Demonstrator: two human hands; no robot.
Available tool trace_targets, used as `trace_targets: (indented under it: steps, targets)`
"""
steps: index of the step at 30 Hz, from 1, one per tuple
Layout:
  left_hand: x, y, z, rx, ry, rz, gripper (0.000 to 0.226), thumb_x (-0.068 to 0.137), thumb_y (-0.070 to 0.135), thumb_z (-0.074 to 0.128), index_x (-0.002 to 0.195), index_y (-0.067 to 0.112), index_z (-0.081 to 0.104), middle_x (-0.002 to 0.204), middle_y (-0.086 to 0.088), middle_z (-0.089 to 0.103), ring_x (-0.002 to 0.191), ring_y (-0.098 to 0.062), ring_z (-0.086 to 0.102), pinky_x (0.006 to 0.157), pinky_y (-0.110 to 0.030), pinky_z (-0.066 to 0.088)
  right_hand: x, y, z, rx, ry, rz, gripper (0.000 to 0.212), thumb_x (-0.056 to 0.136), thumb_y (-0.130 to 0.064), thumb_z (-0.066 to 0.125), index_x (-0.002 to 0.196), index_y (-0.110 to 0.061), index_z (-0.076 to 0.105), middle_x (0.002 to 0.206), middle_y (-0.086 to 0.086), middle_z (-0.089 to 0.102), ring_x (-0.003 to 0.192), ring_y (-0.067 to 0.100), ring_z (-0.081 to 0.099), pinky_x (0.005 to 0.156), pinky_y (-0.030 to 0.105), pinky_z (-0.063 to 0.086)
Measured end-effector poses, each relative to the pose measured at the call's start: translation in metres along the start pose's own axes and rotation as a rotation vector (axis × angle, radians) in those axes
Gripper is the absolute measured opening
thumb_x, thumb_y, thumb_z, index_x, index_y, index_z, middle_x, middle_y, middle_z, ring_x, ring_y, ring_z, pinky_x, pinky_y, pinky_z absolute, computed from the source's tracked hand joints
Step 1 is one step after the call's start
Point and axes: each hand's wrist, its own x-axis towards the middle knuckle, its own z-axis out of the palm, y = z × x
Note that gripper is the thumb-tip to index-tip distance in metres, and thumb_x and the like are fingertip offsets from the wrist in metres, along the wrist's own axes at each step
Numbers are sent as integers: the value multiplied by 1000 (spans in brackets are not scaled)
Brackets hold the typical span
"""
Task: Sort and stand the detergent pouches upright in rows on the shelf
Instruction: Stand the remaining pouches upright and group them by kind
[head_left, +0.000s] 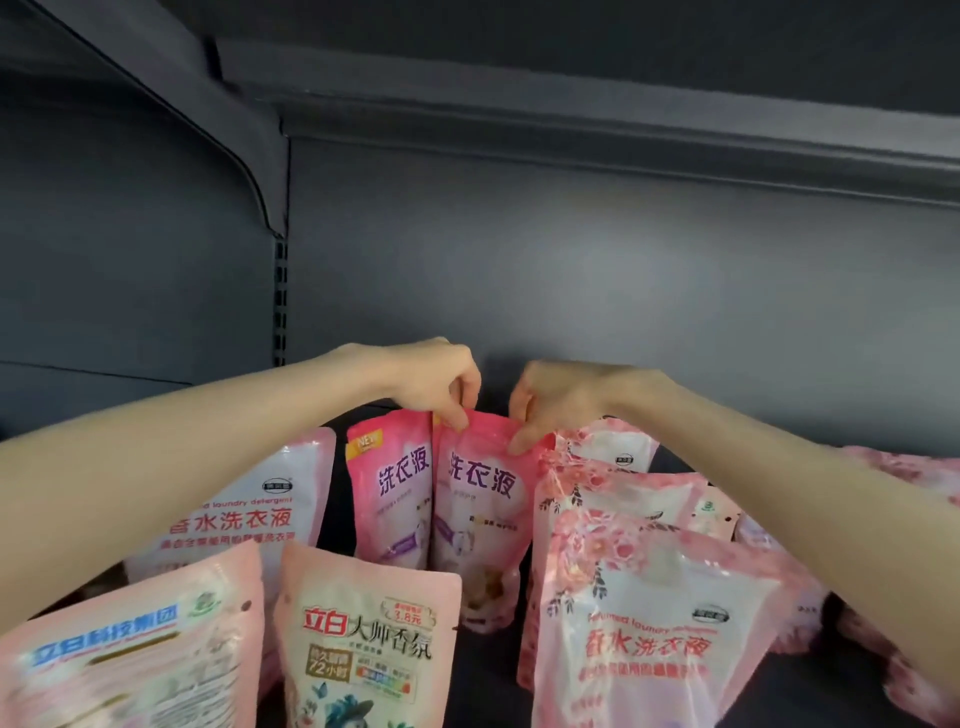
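Dark grey metal forms the shelf's back panel (571, 270), which fills the upper frame. Some floor appears to be left free in front of it, so a rear row could be pushed back until the panel is met. Pale floral pouches (660, 623) are crowded at lower right and a peach pouch (363, 639) is tilted at lower centre, so little sideways room is offered. At centre, the deep pink pouch (483, 504) is held upright, just beside its twin (389, 488). Its top seam is pinched by the left hand (431, 382) and the right hand (561, 402), fingers clamped. The base is best settled flat and squared to the twin before the seam is released, lest it slump.
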Motion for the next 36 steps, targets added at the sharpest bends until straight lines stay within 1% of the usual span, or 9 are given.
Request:
trace_targets:
  steps: [3,9,12,16,19,23,28,33,36]
  targets:
    - [1,-3,1,-29,21,6,9,82,21,71,81,12,69,64,11,66,58,3,59,58,-10,43,4,0,1,38,57,-35,11,77,-26,77,75,-20,68,71,-8,65,64,4,55,67,21,46]
    - [-8,-12,-6,-112,130,20,10,84,24,69,80,16,66,72,6,63,67,-8,56,62,-18,41,3,9,-7,177,254,-41,15,79,-22,76,68,-26,65,64,-19,61,67,-2,55,71,16,43]
    - [-16,-15,-14,-379,263,10,12,80,20,74,83,15,63,76,2,65,67,-10,58,70,-24,46,-6,10,-20,304,395,-66,20,81,-20,74,65,-29,64,63,-17,63,65,-1,55,68,14,42]
    - [-33,-12,-22,-817,363,-97,45,69,14,81,108,16,57,95,-1,69,79,-9,68,69,-21,56,-18,8,-37,432,595,-139,12,83,-17,71,73,-20,66,74,2,67,67,8,58,71,23,48]
    - [-42,-7,-21,-999,265,-108,49,67,8,78,112,18,61,104,2,71,98,-13,67,81,-28,55,-22,4,-49,483,750,-187,14,84,-16,71,73,-21,65,73,5,67,64,7,58,68,24,48]
    - [-54,6,-18,-1002,173,-82,52,65,9,78,114,19,64,107,3,71,100,-12,67,84,-34,54,-34,-12,-61,538,899,-264,22,85,-14,69,67,-24,62,64,-7,63,54,0,55,59,18,47]
    - [-74,18,-27,-943,364,-54,39,68,4,79,101,18,68,99,3,73,90,-9,70,79,-30,56,-65,-31,-54,733,953,-327,15,81,-10,73,74,-18,63,59,-12,66,55,1,59,57,19,51]
    - [-99,40,-34,-845,502,-16,27,69,10,81,90,23,68,89,7,72,76,-4,70,63,-18,56,-103,-36,-35,920,754,-161,50,71,-16,81,115,-17,58,106,1,70,90,13,70,81,39,58]
    - [-118,65,-45,-792,603,46,23,70,14,80,87,23,67,84,8,71,72,-2,69,62,-18,56,-126,-47,-23,922,655,-134,42,75,-17,79,114,-17,62,107,0,72,95,17,70,83,42,58]
